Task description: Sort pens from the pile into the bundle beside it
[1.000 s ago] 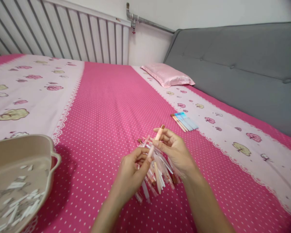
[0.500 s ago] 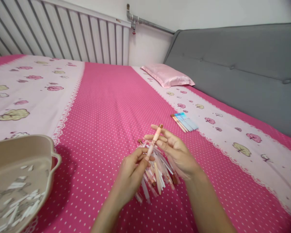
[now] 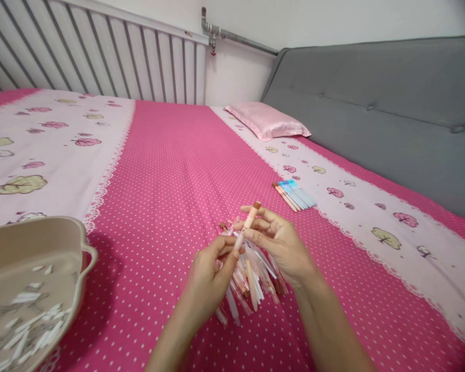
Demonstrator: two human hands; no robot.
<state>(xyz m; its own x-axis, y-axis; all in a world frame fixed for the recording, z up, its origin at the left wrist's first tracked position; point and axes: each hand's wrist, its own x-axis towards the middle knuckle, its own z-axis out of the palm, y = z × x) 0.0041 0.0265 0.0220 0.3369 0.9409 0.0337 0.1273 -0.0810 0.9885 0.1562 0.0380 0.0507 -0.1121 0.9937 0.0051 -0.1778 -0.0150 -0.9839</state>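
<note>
A slim pen [image 3: 251, 219], pale pink below with a peach upper part and brown tip, slants upward between my hands. The thumb and fingers of my left hand [image 3: 214, 266] pinch its lower end. My right hand [image 3: 282, 247] closes on the middle, thumb in front and fingers behind. Beneath both hands a loose pile of pen parts [image 3: 251, 281] lies on the bedspread, with clear pink tubes, white pieces and a peach barrel among them. My hands hide part of this pile.
At the left stands a beige basin [image 3: 72, 227] with a loop handle, holding small white pieces. A row of blue and peach pens [image 3: 294, 195] lies beyond my right hand. Farther back are a pink pillow [image 3: 269, 121], a grey headboard [image 3: 372, 82] and a white radiator [image 3: 101, 51].
My right fingers have come in from beside the pen and now close around its middle, thumb pressed against it. The left hand keeps its hold; the pile and basin look unchanged.
</note>
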